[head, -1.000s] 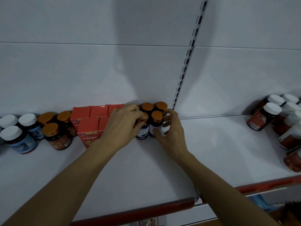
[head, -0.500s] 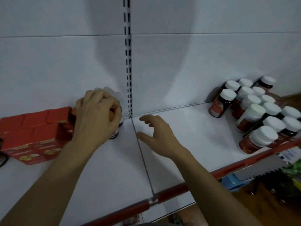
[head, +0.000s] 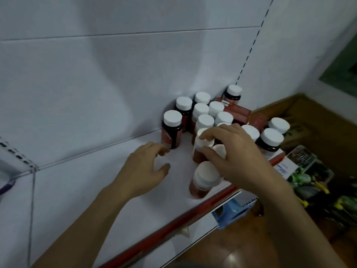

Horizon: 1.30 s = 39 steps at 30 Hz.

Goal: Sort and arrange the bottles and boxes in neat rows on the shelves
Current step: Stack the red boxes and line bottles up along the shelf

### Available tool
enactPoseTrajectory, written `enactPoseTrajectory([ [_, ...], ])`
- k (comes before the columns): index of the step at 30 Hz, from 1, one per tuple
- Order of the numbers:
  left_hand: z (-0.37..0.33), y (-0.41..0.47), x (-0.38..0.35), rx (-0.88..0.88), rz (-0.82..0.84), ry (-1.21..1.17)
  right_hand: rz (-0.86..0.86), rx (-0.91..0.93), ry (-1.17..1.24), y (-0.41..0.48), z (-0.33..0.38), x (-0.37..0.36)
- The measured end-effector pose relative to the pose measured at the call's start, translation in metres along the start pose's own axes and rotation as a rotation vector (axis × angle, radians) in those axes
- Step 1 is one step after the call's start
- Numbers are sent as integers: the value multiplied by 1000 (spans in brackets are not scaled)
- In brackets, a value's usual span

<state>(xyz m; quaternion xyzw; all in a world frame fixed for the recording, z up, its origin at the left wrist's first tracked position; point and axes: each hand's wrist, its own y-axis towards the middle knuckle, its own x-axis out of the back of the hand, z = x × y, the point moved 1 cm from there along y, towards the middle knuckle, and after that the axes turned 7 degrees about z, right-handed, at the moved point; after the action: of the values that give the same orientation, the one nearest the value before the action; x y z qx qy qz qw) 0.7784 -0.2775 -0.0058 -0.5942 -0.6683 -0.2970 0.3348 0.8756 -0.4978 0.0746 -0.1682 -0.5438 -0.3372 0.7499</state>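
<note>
The right hand (head: 233,157) pinches the white cap of an upright bottle (head: 199,143) at centre frame, so the right is the nearer. The left hand (head: 143,171) hangs loosely curled and empty just left of it. Behind, toward upper right, the other bottles (head: 204,118) crowd the shelf (head: 96,190) beside red boxes (head: 238,113).

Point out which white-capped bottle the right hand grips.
The gripped bottle stands behind the frontmost bottle; only its cap is pinched by the right hand.
</note>
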Motion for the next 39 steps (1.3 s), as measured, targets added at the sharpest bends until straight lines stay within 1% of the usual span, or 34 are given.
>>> enactPoseTrajectory([
  [2,-26,5,-14,-26,157,-147,72,13,-38,4,-22,9],
  [3,-37,6,-23,-38,220,-177,97,18,-57,7,-32,12],
  [5,-51,4,-41,-59,254,-208,123,12,-77,15,-42,15],
  [7,-58,2,-55,-49,187,-315,155,8,-95,24,-43,14],
  [9,-59,0,-61,-10,84,-486,179,12,-135,33,-40,11],
  [12,-51,-3,-61,56,-60,-665,204,-6,-160,46,-35,11],
  [14,-44,-5,-58,122,-170,-783,228,-10,-220,55,-32,10],
  [16,-38,-5,-55,203,-271,-983,239,-5,-252,63,-31,9],
  [18,-34,-5,-51,247,-334,-1214,232,15,-255,70,-29,7],
  [20,-33,-8,-45,244,-367,-1329,205,51,-237,75,-27,6],
  [22,-30,-13,-38,234,-391,-1365,142,83,-142,77,-24,8],
  [25,-19,-26,-28,221,-447,-1385,28,136,96,78,-16,12],
  [29,5,-56,-10,233,-595,-1392,-47,129,446,78,16,6],
  [32,27,-89,4,270,-694,-1374,32,89,766,78,50,-15],
  [33,34,-101,8,289,-719,-1365,68,97,837,79,61,-23],
  [37,62,-147,28,355,-793,-1274,238,220,945,92,105,-57],
  [39,76,-164,41,377,-826,-1212,312,267,900,101,125,-69],
])
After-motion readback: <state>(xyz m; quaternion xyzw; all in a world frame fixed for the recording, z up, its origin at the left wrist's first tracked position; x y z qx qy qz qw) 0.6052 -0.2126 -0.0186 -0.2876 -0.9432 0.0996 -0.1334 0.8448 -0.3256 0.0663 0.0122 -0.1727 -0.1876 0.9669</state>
